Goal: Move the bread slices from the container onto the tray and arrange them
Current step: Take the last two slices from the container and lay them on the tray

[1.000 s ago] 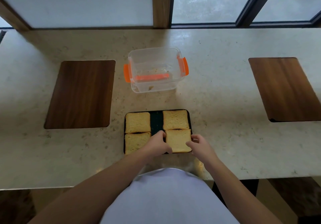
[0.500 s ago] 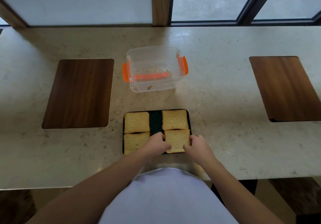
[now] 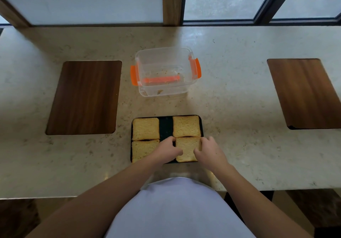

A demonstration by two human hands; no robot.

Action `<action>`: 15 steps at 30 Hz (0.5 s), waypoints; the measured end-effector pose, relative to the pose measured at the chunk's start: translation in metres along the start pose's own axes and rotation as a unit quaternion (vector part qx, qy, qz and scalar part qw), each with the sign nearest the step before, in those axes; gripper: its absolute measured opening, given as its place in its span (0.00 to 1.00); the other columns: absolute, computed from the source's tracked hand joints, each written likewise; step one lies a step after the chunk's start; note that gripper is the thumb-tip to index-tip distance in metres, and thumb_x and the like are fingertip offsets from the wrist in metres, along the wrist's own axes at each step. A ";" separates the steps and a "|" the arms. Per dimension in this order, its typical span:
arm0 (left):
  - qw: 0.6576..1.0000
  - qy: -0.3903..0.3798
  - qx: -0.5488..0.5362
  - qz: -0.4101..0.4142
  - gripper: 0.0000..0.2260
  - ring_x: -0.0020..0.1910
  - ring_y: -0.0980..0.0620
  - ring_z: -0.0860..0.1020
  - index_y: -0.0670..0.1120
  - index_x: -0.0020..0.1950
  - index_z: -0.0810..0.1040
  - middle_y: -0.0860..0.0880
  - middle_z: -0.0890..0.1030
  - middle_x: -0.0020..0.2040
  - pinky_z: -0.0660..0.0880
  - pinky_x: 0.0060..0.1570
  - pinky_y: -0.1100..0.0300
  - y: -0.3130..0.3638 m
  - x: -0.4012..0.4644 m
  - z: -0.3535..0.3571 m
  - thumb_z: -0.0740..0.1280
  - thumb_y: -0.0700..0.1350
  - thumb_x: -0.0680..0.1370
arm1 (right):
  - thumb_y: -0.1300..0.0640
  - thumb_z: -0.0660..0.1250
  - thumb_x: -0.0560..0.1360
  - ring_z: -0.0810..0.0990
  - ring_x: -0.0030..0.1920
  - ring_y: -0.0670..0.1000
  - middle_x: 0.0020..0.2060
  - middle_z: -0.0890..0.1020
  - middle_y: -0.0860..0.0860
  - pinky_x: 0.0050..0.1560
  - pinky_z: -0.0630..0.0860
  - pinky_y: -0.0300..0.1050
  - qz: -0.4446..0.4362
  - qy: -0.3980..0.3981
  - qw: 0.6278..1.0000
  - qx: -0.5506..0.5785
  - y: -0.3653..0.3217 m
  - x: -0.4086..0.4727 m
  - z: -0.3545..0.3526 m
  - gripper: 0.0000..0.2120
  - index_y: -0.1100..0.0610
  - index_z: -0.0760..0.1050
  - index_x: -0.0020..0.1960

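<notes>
A dark tray (image 3: pixel 165 127) lies near the counter's front edge with several bread slices on it. Two slices fill its left side, far (image 3: pixel 145 128) and near (image 3: pixel 143 150). A third slice (image 3: pixel 186 126) lies at the far right. Both hands pinch the near right slice (image 3: pixel 187 150): my left hand (image 3: pixel 167 150) is on its left edge and my right hand (image 3: pixel 209 151) on its right edge. The clear container (image 3: pixel 164 71) with orange clips stands behind the tray and holds only crumbs.
Two dark wooden boards are set into the pale stone counter, one at the left (image 3: pixel 84 97) and one at the right (image 3: pixel 304 92). Windows run along the far edge. My light shirt fills the bottom of the view.
My right hand has slid left onto the near right slice's right edge. The slice has shifted slightly left, closer under the far right slice. My left hand stays on its left edge.
</notes>
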State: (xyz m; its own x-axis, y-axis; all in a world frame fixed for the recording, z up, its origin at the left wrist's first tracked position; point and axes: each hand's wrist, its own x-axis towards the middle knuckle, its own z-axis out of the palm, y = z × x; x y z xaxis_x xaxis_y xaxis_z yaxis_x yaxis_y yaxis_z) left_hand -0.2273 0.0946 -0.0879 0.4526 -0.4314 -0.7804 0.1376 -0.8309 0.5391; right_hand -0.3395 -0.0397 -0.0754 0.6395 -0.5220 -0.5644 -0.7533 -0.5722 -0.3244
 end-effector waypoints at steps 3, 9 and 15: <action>0.999 0.004 -0.041 0.004 0.31 0.48 0.51 0.80 0.45 0.75 0.65 0.47 0.78 0.56 0.81 0.51 0.51 -0.005 -0.004 -0.008 0.71 0.47 0.74 | 0.53 0.61 0.77 0.76 0.46 0.53 0.53 0.73 0.54 0.46 0.79 0.52 -0.003 0.010 1.000 0.001 0.001 0.002 -0.005 0.11 0.58 0.73 0.56; 0.973 0.157 -0.170 0.004 0.20 0.53 0.53 0.78 0.45 0.68 0.75 0.49 0.78 0.58 0.77 0.54 0.53 -0.038 -0.027 -0.070 0.70 0.46 0.77 | 0.53 0.62 0.78 0.78 0.48 0.45 0.58 0.77 0.49 0.48 0.77 0.43 -0.089 0.034 0.991 0.093 -0.016 0.003 -0.012 0.20 0.55 0.73 0.68; 0.951 0.221 -0.214 -0.034 0.23 0.61 0.47 0.77 0.40 0.70 0.74 0.44 0.79 0.63 0.72 0.65 0.47 -0.065 -0.038 -0.120 0.71 0.42 0.75 | 0.49 0.64 0.79 0.78 0.54 0.46 0.58 0.80 0.48 0.51 0.75 0.42 -0.122 -0.106 0.978 0.134 -0.062 0.017 0.000 0.20 0.54 0.73 0.69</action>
State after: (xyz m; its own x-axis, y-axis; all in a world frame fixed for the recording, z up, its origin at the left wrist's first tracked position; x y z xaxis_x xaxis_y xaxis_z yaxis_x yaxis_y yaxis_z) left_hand -0.1482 0.2072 -0.0553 0.7425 -0.1132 -0.6602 0.4834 -0.5917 0.6451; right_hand -0.2824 -0.0132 -0.0646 0.7807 -0.2304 -0.5809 -0.6130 -0.4629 -0.6403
